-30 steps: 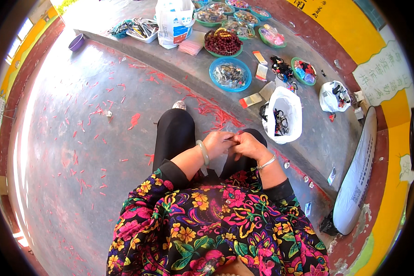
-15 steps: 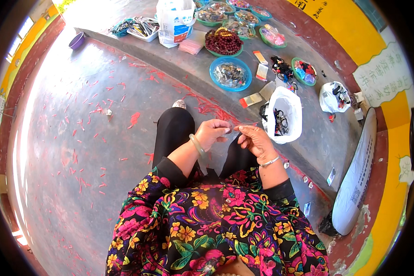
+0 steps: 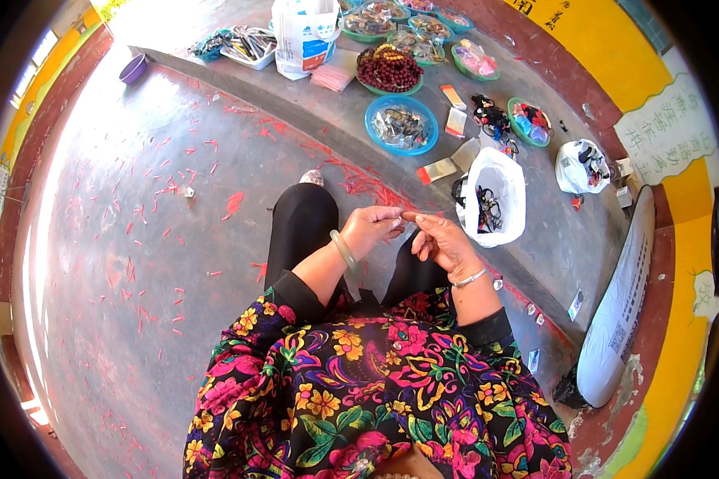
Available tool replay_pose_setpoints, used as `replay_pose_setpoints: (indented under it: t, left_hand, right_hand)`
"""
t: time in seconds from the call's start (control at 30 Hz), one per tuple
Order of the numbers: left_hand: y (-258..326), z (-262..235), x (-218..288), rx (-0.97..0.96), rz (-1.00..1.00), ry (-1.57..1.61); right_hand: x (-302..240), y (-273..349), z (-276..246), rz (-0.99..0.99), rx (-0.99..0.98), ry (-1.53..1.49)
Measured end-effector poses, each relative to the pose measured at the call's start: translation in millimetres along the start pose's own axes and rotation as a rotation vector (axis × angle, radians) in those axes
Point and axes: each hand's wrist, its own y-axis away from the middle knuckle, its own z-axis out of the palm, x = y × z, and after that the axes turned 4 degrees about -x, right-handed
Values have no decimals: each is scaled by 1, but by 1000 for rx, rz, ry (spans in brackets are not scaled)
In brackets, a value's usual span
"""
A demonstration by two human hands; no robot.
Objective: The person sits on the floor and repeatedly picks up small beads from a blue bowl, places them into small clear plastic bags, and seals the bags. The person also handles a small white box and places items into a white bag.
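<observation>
Above my knees, my left hand (image 3: pixel 369 230) and my right hand (image 3: pixel 446 242) meet at the fingertips. Both are closed in a pinch, thumbs against forefingers. What lies between them, if anything, is too small to make out. The right forefinger points toward the left fingertips, and its other fingers curl loosely. A pale bangle (image 3: pixel 343 250) circles the left wrist and a thin silver bracelet (image 3: pixel 470 278) the right. Nearest my right hand stands a white bag-lined container (image 3: pixel 507 188) with dark, tangled small pieces inside.
On the raised ledge are a blue basin (image 3: pixel 429 120) of small packets, dark red beads (image 3: pixel 387 72), a white bucket (image 3: pixel 295 40), a tray of pens or similar sticks (image 3: pixel 252 46), and a white bag (image 3: pixel 575 172). Red scraps (image 3: pixel 232 205) litter the floor; a purple bowl (image 3: pixel 134 69) sits far left.
My fingertips have drawn together, closing the small gap between the hands. The right forefinger has shifted toward the left hand. Everything around stays in place.
</observation>
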Motion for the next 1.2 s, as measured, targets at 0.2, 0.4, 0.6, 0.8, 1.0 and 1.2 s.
replay_pose_setpoints:
  t: [0.2,0.4,0.6,0.8,1.0,1.2]
  left_hand:
    - [5,5,4,-58,40,18]
    - [8,6,11,-25,50,41]
    - [8,6,9,-20,31,23]
    - [7,7,11,8,29,79]
    - [3,-3,5,86,113,296]
    - [8,6,16,230,75,73]
  right_hand:
    - [1,-2,-7,5,21,1]
    - [-1,1,0,-4,7,58]
    - [-6,3,0,21,-16,334]
    - [-9,4,0,35,12,253]
    - [-6,3,3,-202,199,298]
    - [1,-2,5,-384,390,561]
